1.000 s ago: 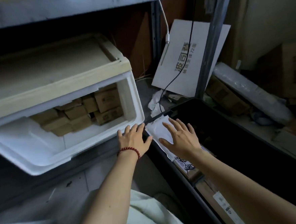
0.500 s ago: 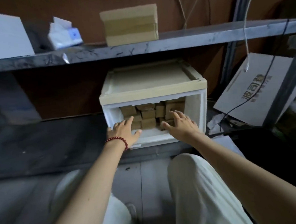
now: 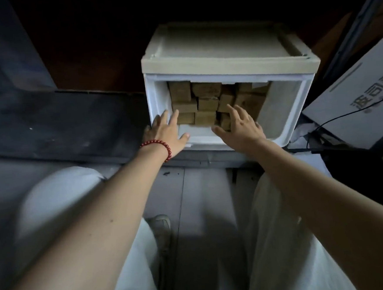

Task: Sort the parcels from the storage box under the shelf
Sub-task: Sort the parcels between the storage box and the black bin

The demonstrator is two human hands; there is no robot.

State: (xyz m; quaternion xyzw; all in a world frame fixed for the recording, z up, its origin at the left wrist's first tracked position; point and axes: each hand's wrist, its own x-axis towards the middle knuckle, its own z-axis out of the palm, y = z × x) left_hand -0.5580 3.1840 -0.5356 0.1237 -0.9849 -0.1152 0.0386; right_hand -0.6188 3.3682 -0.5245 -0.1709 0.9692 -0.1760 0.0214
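where hands point(image 3: 241, 132) reach, parcels point(image 3: 205, 103) sit just beyond.

The storage box point(image 3: 280, 107) is showing smooth white plastic w/ a slight sheen, its top panel point(image 3: 220, 45) looking matt beige; the parcels point(image 3: 205, 104) inside are looking like brown cardboard, matt & rough-ish. The bracelet point(image 3: 156, 144) beads are shining glossy red, the trousers point(image 3: 281, 240) are reading as soft white cloth, matt. At right the flat carton point(image 3: 347, 115) is showing matt grey-white card w/ dark print, & the ledge point(image 3: 60, 124) is looking dark, dull & scuffed.
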